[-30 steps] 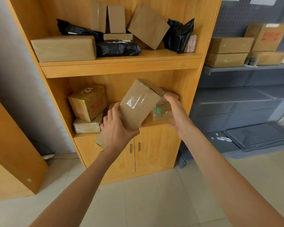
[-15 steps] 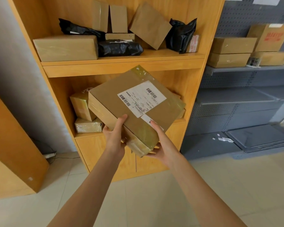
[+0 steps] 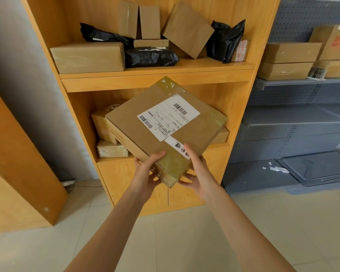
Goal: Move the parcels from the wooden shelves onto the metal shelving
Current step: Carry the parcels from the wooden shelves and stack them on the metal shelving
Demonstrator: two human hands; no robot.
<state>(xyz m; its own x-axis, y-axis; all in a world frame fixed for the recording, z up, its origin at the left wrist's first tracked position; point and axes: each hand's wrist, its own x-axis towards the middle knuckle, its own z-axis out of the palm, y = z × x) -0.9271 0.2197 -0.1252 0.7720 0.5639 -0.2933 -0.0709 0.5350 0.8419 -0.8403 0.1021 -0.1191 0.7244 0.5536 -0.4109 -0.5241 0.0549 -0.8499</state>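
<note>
Around the shelves

We see a pale tiled floor, a grey wall at left, a slanted light-wood panel leaning before it, and a white power strip with black cable beside it.

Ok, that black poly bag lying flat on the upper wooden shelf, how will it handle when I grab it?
The black poly bag is wrinkled and sagging, so it will probably flop and deform rather than stay stiff. Its glossy film looks slippery, so pinch a fold. It touches the long carton, so it may drag against that.
</note>
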